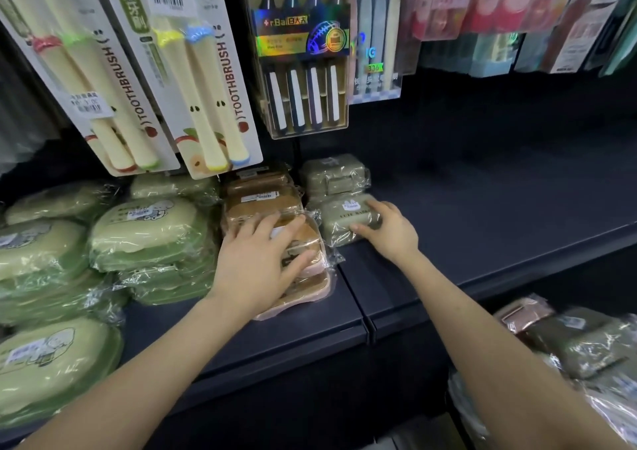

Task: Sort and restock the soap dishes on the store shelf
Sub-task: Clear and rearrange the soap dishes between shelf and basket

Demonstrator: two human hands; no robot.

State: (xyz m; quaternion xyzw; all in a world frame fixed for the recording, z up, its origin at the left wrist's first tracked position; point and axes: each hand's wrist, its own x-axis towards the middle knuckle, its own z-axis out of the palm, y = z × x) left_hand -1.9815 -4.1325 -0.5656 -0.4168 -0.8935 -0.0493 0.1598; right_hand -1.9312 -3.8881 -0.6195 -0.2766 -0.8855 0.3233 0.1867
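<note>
Where hands (pixel 255 260) (pixel 389 232) rest, soap dishes (pixel 312 235) (pixel 339 217) lie directly beneath.

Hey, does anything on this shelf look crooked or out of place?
Yes: the front brown stack under the left hand is slumped, its dishes offset rather than squared. The right hand grips an olive dish.

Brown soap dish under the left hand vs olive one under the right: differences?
The brown soap dish tops a stack; the olive soap dish sits on the shelf. The left hand rests spread on the brown one; the right hand grips the olive one. Both are plastic-wrapped.
</note>
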